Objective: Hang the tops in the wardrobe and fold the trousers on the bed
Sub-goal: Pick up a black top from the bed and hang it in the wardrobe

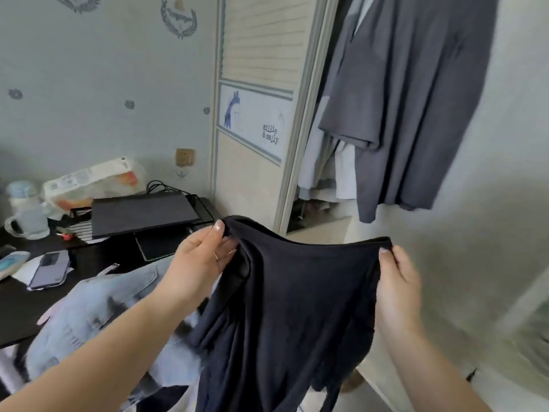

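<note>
The black top (297,307) hangs spread between both hands in the lower middle of the view, its upper hem stretched in a shallow sag from one grip to the other and the rest of the cloth falling in soft folds out of the bottom edge. The left hand (202,257) pinches the hem's left corner, thumb on the near side and fingers curled behind the bunched fabric; the right hand (395,275) pinches the right corner the same way, thumb pressed on the hem. At about 8 o'clock from the hands, pale blue denim trousers (98,316) lie in a heap below the left forearm. Further out at 9 to 10 o'clock a dark tabletop (17,310) carries a phone (49,270), a closed laptop (142,212) on a wire stand, a clear mug (28,221) and a plastic-wrapped packet (95,182). At 12 o'clock stands the wardrobe door (255,114) with a blue giraffe picture, and at 1 o'clock a grey top (410,108) hangs inside the open wardrobe, with paler garments (329,171) just left of it.
</note>
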